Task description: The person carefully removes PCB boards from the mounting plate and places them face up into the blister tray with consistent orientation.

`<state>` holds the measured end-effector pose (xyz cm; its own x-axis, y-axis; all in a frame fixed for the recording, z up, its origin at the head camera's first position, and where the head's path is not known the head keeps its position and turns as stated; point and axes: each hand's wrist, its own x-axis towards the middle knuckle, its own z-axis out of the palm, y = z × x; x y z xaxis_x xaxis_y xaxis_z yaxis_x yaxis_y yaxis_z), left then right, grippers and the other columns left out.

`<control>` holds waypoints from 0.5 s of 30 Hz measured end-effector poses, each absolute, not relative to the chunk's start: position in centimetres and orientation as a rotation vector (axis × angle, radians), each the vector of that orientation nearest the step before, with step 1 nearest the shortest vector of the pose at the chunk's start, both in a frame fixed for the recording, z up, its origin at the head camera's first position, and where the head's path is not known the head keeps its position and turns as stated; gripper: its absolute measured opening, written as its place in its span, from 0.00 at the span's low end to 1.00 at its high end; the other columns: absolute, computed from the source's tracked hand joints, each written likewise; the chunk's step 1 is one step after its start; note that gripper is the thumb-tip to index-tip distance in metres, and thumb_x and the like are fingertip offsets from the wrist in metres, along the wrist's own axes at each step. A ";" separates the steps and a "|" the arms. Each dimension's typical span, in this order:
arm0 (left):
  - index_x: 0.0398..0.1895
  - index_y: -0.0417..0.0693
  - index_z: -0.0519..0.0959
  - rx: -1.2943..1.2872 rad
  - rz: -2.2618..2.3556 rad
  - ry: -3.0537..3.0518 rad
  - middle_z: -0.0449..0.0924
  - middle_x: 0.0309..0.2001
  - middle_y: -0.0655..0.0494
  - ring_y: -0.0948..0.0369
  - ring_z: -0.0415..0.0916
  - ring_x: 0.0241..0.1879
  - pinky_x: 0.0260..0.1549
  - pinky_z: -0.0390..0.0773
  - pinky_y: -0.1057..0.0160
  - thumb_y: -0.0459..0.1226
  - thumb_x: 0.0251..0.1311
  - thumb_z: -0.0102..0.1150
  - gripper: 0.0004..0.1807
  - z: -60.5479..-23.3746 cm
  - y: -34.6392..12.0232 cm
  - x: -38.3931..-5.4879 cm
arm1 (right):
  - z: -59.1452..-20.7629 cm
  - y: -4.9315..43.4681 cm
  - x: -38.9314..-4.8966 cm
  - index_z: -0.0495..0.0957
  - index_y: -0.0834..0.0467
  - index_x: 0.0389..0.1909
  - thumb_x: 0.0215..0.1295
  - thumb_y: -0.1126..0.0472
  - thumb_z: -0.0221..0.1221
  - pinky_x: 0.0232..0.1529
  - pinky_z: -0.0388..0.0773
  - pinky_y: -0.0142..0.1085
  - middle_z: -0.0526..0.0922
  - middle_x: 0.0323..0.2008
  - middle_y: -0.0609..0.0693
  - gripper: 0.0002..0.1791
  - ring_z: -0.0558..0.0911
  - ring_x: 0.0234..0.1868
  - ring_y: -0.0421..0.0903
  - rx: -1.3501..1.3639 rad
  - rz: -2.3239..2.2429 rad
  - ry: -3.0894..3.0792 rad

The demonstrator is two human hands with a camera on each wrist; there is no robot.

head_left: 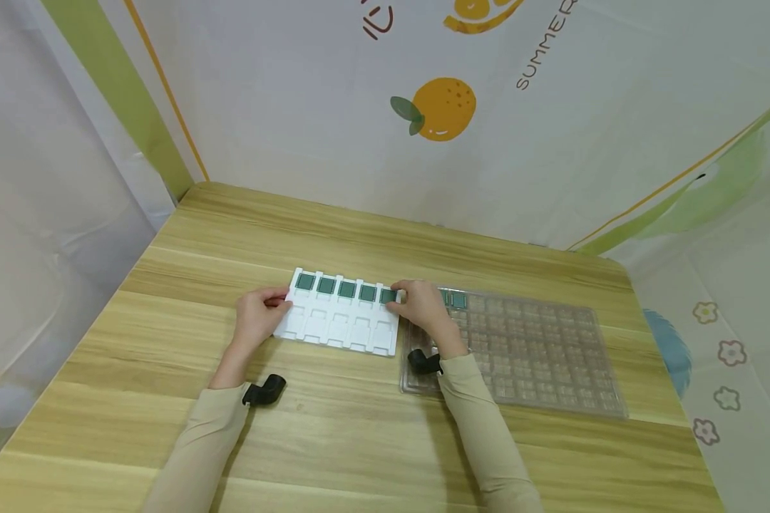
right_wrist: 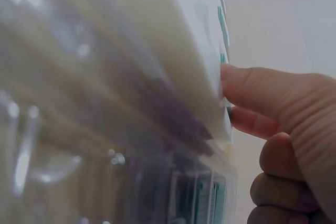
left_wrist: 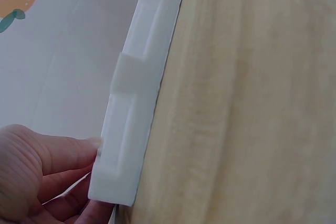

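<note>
A white plastic tray (head_left: 339,329) with two rows of pockets lies on the table, slightly tilted in the head view. Green square chips (head_left: 346,288) fill its far row; the near row's pockets hold nothing. My left hand (head_left: 257,313) pinches the tray's left end, its thumb against the white rim (left_wrist: 107,174) in the left wrist view. At the far right pocket, my right hand (head_left: 425,308) holds the last green chip (head_left: 386,296) between thumb and forefinger. That thumb (right_wrist: 257,87) hides much of the chip in the right wrist view; the other fingers are curled.
A clear plastic tray (head_left: 526,349) with many small compartments lies at the right, partly beneath my right forearm. Green chips (head_left: 458,299) sit in its far left corner. Black wrist mounts (head_left: 266,390) stick out from both sleeves. A printed curtain (head_left: 308,128) hangs behind the wooden table (head_left: 321,442).
</note>
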<state>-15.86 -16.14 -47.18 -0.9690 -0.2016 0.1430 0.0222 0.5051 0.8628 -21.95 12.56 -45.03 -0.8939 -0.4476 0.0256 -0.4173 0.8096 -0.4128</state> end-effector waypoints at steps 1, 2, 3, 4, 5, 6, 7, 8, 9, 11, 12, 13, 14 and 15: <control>0.38 0.25 0.81 0.152 -1.448 -2.521 0.81 0.32 0.33 0.47 0.78 0.31 0.25 0.67 0.81 0.22 0.51 0.60 0.10 -47.2 -16.1 -15.9 | -45.0 12.6 -21.9 0.81 0.61 0.47 0.56 0.55 0.66 0.15 0.54 0.28 0.63 0.08 0.43 0.20 0.57 0.11 0.38 -0.697 -0.642 2.918; 0.38 0.25 0.81 0.149 -1.443 -2.520 0.81 0.31 0.33 0.48 0.78 0.31 0.25 0.67 0.81 0.22 0.50 0.60 0.10 -47.2 -16.1 -15.9 | -45.1 12.6 -21.9 0.81 0.61 0.47 0.56 0.55 0.66 0.15 0.54 0.28 0.63 0.08 0.43 0.20 0.57 0.11 0.38 -0.695 -0.645 2.916; 0.37 0.25 0.81 0.144 -1.441 -2.517 0.81 0.31 0.33 0.48 0.78 0.30 0.25 0.67 0.80 0.22 0.50 0.60 0.10 -47.2 -16.1 -15.9 | -45.1 12.6 -21.9 0.81 0.61 0.47 0.56 0.55 0.66 0.15 0.55 0.28 0.62 0.08 0.43 0.20 0.57 0.11 0.38 -0.693 -0.650 2.913; 0.37 0.25 0.81 0.140 -1.438 -2.515 0.81 0.31 0.33 0.49 0.78 0.30 0.25 0.68 0.80 0.22 0.50 0.60 0.10 -47.2 -16.1 -15.8 | -45.0 12.6 -21.9 0.81 0.61 0.47 0.56 0.55 0.66 0.15 0.55 0.28 0.62 0.08 0.43 0.20 0.57 0.11 0.38 -0.689 -0.654 2.908; 0.37 0.24 0.81 0.134 -1.436 -2.513 0.81 0.31 0.33 0.49 0.78 0.30 0.25 0.68 0.80 0.22 0.50 0.60 0.10 -47.2 -16.1 -15.8 | -45.0 12.6 -21.9 0.81 0.61 0.47 0.57 0.55 0.66 0.15 0.55 0.28 0.62 0.08 0.43 0.20 0.57 0.11 0.38 -0.686 -0.660 2.903; 0.37 0.24 0.81 0.131 -1.437 -2.512 0.81 0.31 0.33 0.49 0.78 0.30 0.25 0.68 0.80 0.22 0.50 0.60 0.10 -47.2 -16.1 -15.8 | -45.0 12.6 -21.9 0.81 0.61 0.47 0.57 0.55 0.66 0.15 0.55 0.28 0.61 0.08 0.43 0.20 0.57 0.11 0.37 -0.684 -0.665 2.901; 0.38 0.24 0.81 0.131 -1.435 -2.515 0.81 0.31 0.33 0.48 0.78 0.30 0.25 0.68 0.80 0.22 0.50 0.60 0.10 -47.2 -16.1 -15.8 | -45.1 12.6 -21.9 0.81 0.61 0.47 0.57 0.55 0.65 0.15 0.54 0.28 0.61 0.07 0.43 0.19 0.57 0.10 0.37 -0.682 -0.666 2.899; 0.38 0.24 0.81 0.132 -1.433 -2.519 0.81 0.31 0.33 0.48 0.78 0.30 0.25 0.68 0.80 0.22 0.50 0.60 0.11 -47.2 -16.1 -15.8 | -45.1 12.6 -21.9 0.81 0.61 0.47 0.57 0.55 0.65 0.14 0.54 0.28 0.61 0.07 0.43 0.19 0.56 0.10 0.37 -0.681 -0.667 2.900; 0.38 0.25 0.81 0.133 -1.434 -2.522 0.81 0.31 0.33 0.48 0.78 0.31 0.25 0.68 0.80 0.23 0.50 0.60 0.11 -47.2 -16.1 -15.8 | -45.1 12.6 -21.9 0.81 0.61 0.47 0.57 0.55 0.65 0.14 0.54 0.28 0.60 0.07 0.42 0.19 0.56 0.10 0.37 -0.683 -0.665 2.903; 0.39 0.25 0.81 0.140 -1.432 -2.532 0.81 0.32 0.34 0.47 0.78 0.31 0.25 0.68 0.80 0.23 0.51 0.60 0.11 -47.3 -16.1 -15.8 | -45.2 12.6 -21.9 0.81 0.61 0.47 0.57 0.55 0.65 0.14 0.54 0.28 0.60 0.07 0.42 0.19 0.56 0.10 0.37 -0.687 -0.659 2.910; 0.39 0.26 0.81 0.145 -1.431 -2.536 0.81 0.32 0.34 0.47 0.79 0.32 0.26 0.68 0.81 0.23 0.51 0.60 0.11 -47.3 -16.1 -15.8 | -45.2 12.6 -22.0 0.81 0.61 0.47 0.57 0.55 0.65 0.14 0.54 0.28 0.60 0.07 0.42 0.19 0.56 0.10 0.37 -0.690 -0.655 2.913; 0.39 0.26 0.81 0.147 -1.428 -2.540 0.81 0.32 0.34 0.47 0.79 0.32 0.26 0.68 0.80 0.24 0.51 0.60 0.11 -47.3 -16.1 -15.7 | -45.2 12.6 -22.0 0.81 0.61 0.47 0.57 0.55 0.65 0.14 0.54 0.28 0.59 0.07 0.42 0.19 0.56 0.10 0.37 -0.691 -0.654 2.914; 0.39 0.26 0.81 0.147 -1.427 -2.541 0.81 0.32 0.34 0.47 0.79 0.32 0.26 0.68 0.80 0.24 0.51 0.60 0.11 -47.3 -16.1 -15.7 | -45.1 12.6 -22.0 0.81 0.61 0.47 0.57 0.55 0.65 0.14 0.53 0.28 0.59 0.07 0.42 0.19 0.56 0.10 0.37 -0.692 -0.656 2.915; 0.39 0.26 0.81 0.147 -1.428 -2.542 0.81 0.32 0.34 0.47 0.79 0.32 0.26 0.68 0.80 0.24 0.51 0.60 0.11 -47.3 -16.1 -15.7 | -45.1 12.6 -21.9 0.81 0.61 0.47 0.57 0.56 0.65 0.14 0.53 0.28 0.59 0.07 0.42 0.19 0.56 0.10 0.37 -0.693 -0.662 2.913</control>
